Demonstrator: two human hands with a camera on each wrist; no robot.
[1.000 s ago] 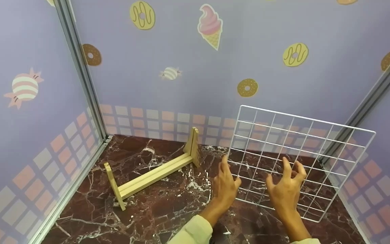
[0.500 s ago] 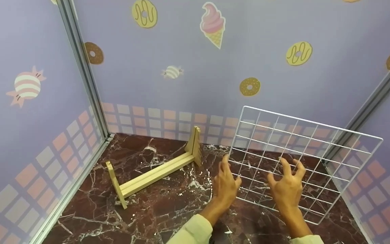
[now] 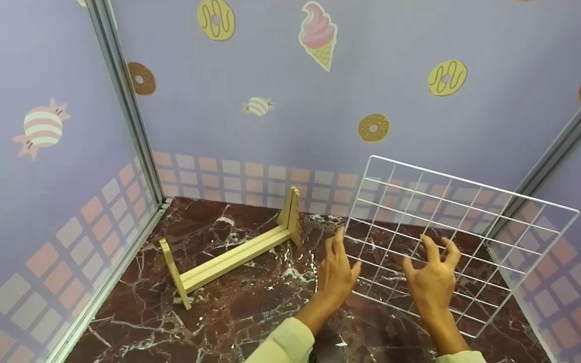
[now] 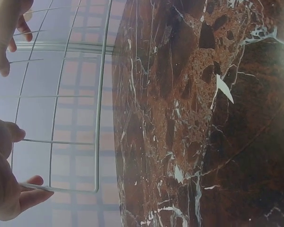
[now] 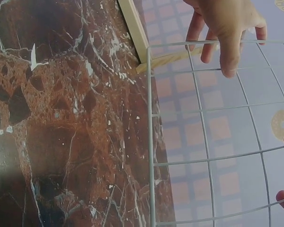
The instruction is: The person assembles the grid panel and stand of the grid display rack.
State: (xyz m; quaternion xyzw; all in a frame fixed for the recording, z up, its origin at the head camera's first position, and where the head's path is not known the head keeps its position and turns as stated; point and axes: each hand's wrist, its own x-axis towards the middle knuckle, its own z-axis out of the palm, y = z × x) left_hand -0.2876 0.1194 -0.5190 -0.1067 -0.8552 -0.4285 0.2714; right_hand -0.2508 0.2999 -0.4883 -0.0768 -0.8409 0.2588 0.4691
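Observation:
A white wire grid panel [image 3: 514, 193] stands tilted above the right part of the marble-patterned surface, its right side lower than its left. My left hand [image 3: 337, 275] grips its left edge, the thumb on the near side and fingers at the outer wire, as the left wrist view also shows around the panel's edge [image 4: 100, 85]. Farther right, my right hand [image 3: 431, 282] holds the wires near the middle of the grid, with thumb and fingers spread across the openings. A wooden stand [image 3: 237, 257] with two upright ends and a grooved crossbar rests left of the hands.
Dark red marble surface [image 3: 250, 322] spreads under everything. A purple wall [image 3: 290, 136] with sweets printed on it rises behind, and side walls close off left and right. Metal posts [image 3: 129, 108] mark the corners.
The grid panel has shifted a little to the right and its right side has dipped. Both hands keep their hold and move slightly right with it. The wooden stand stays put.

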